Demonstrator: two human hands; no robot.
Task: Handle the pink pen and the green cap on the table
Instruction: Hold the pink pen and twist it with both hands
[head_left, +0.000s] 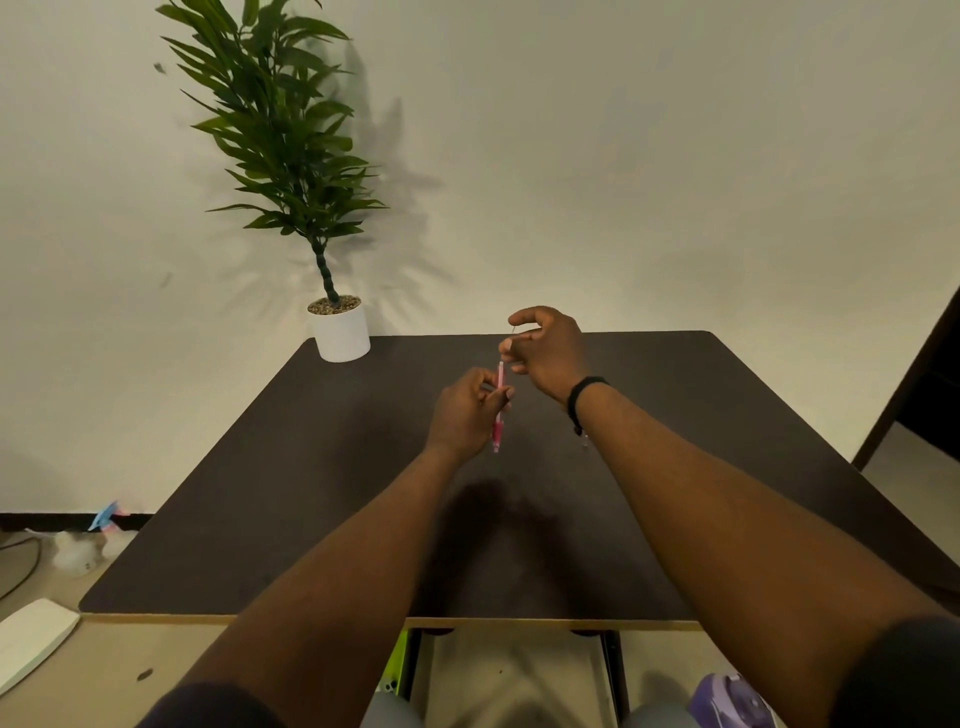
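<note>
Above the middle of the dark table, my left hand grips a pink pen held nearly upright, its lower end pointing down toward me. My right hand, with a black band on its wrist, is just above and to the right of the pen's upper end. Its fingertips are pinched on something small and thin there; what it is I cannot make out. No green cap shows anywhere in view.
A potted plant in a white pot stands at the table's far left corner against the wall. A white object lies on the floor at the left. A purple object sits low at the right.
</note>
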